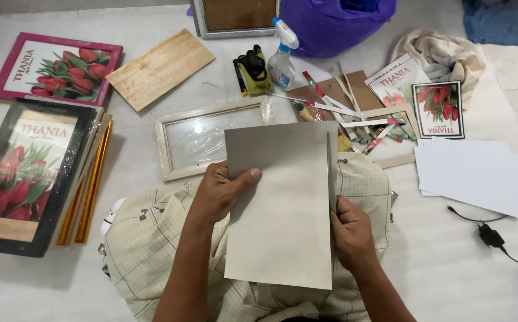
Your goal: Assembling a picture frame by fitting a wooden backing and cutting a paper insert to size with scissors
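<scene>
Head camera — steeply down, close.

A spray bottle's blue label faces up top centre; red-tulip printed cards lie right.

Grey cardboard sheet held over the lap, left hand gripping its left edge, right hand at its right edge, empty pale frame just beyond, white paper stack on the floor to the right

Open floor lies right of the white sheets, though a black cable crosses it
</scene>
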